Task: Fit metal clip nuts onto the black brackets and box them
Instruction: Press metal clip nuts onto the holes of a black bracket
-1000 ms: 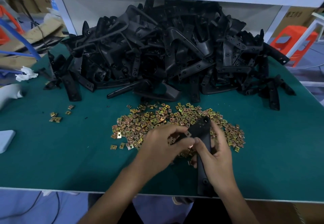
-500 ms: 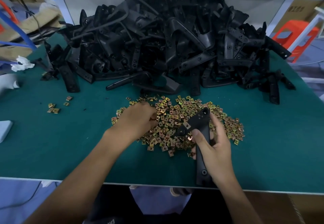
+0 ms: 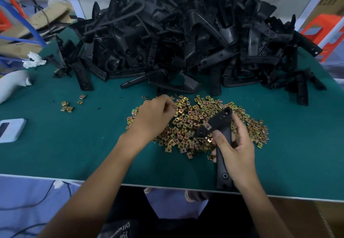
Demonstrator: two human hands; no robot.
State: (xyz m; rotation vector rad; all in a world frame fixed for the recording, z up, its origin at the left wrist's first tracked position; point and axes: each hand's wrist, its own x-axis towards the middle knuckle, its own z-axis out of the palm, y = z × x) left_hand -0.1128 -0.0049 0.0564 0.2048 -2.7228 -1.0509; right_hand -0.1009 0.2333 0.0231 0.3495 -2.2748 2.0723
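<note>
Gripping a black plastic bracket point(image 3: 222, 121) by its shaft in your R hand point(image 3: 236, 150), you curl your L hand point(image 3: 154, 118) over the heap of gold-coloured square metal clip nuts point(image 3: 195, 118) on the green table mat point(image 3: 55, 144); can't tell if it holds 1.

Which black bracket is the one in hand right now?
The bracket gripped by the right hand, held above the clip nuts. All the other brackets lie in the pile at the back.
</note>
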